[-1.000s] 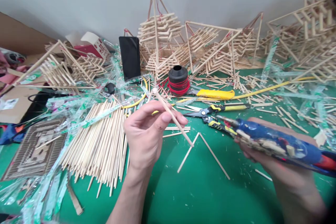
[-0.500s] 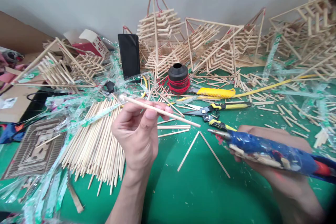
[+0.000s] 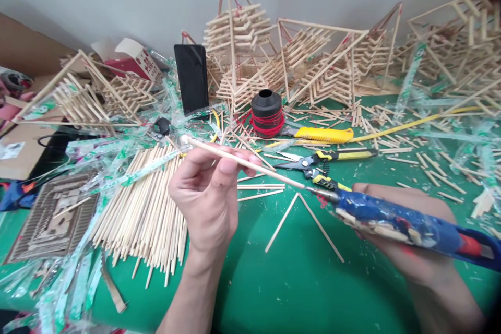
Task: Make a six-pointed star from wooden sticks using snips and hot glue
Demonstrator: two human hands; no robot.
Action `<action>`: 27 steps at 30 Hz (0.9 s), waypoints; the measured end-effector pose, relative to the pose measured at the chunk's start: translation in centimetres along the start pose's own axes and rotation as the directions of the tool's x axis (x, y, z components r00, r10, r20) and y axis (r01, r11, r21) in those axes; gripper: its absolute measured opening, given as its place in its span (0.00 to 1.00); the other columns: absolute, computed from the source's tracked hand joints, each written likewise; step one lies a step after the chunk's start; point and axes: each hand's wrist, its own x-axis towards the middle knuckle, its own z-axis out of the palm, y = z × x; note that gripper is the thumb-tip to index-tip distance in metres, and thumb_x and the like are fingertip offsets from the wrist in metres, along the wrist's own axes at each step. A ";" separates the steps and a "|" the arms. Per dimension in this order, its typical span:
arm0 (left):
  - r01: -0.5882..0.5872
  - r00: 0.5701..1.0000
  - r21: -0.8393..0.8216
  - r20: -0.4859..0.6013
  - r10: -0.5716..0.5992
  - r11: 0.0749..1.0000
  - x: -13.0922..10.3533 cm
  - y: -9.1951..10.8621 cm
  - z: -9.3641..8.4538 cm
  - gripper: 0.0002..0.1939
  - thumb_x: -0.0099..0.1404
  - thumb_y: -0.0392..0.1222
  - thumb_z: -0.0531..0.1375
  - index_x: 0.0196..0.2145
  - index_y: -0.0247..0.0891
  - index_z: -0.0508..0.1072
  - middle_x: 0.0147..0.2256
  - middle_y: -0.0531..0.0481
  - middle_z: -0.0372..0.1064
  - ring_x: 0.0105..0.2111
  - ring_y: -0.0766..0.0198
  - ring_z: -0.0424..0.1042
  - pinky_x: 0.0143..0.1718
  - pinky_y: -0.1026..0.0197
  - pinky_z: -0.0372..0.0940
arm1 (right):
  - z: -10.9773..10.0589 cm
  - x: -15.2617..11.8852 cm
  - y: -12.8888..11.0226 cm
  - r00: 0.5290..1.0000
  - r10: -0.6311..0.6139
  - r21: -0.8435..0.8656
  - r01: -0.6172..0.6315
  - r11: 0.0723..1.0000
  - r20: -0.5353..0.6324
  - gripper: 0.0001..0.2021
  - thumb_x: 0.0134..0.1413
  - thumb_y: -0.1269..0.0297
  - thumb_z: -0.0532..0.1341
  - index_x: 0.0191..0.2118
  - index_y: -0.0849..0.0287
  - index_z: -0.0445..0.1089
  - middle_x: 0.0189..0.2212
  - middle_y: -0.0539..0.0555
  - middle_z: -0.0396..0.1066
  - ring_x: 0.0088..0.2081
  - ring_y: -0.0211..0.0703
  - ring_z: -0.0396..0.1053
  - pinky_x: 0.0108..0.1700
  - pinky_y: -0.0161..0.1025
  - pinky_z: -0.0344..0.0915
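Observation:
Between thumb and fingers, my left hand (image 3: 207,193) pinches a thin wooden stick (image 3: 270,171) with a whitish blob at its upper left end. My right hand (image 3: 415,250) is wrapped round a blue glue gun (image 3: 395,219) smeared with dried glue. The gun's metal nozzle meets the lower right end of the stick. Below that point, two sticks (image 3: 282,222) lie on the green table (image 3: 250,297) in an upside-down V. A bundle of loose wooden sticks (image 3: 144,214) lies left of my left hand.
Behind are scissors-like pruners (image 3: 309,162), a yellow cutter knife (image 3: 323,134), a black spool with red cord (image 3: 266,114) and a black phone-like slab (image 3: 191,78). Stick frames (image 3: 238,31) line the wall. A cardboard tray (image 3: 55,219) and plastic strips (image 3: 78,271) lie at left.
The glue gun's nozzle has come leftward to the stick's end, closing the small gap. My left hand has shifted slightly right with the stick. The view has tilted a little.

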 end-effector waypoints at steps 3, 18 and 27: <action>0.006 1.000 0.046 -0.006 -0.005 0.999 0.0 0.2 0.1 0.08 0.58 0.46 0.75 0.30 0.45 0.81 0.26 0.58 0.75 0.28 0.70 0.76 0.32 0.67 0.76 | 0.0 -0.2 0.2 1.000 -0.017 -0.022 0.018 1.000 0.018 0.19 0.55 0.50 0.69 0.25 0.52 0.63 0.18 0.46 0.60 0.19 0.37 0.58 0.20 0.37 0.54; 0.028 0.999 0.020 -0.032 -0.028 0.999 0.0 -0.1 -0.1 0.10 0.56 0.46 0.76 0.31 0.42 0.80 0.26 0.58 0.75 0.29 0.72 0.77 0.33 0.70 0.73 | -0.2 -0.4 0.7 0.999 -0.029 -0.068 0.031 0.997 0.028 0.17 0.55 0.48 0.69 0.27 0.52 0.66 0.18 0.46 0.60 0.20 0.37 0.59 0.21 0.37 0.54; 0.046 0.998 0.006 -0.031 -0.045 0.999 0.0 -0.2 -0.2 0.10 0.57 0.46 0.76 0.32 0.42 0.80 0.27 0.58 0.75 0.28 0.72 0.76 0.32 0.71 0.72 | -0.1 -0.5 0.7 0.999 -0.036 -0.040 0.037 0.999 0.028 0.19 0.57 0.51 0.68 0.25 0.53 0.62 0.18 0.46 0.58 0.19 0.36 0.56 0.21 0.37 0.53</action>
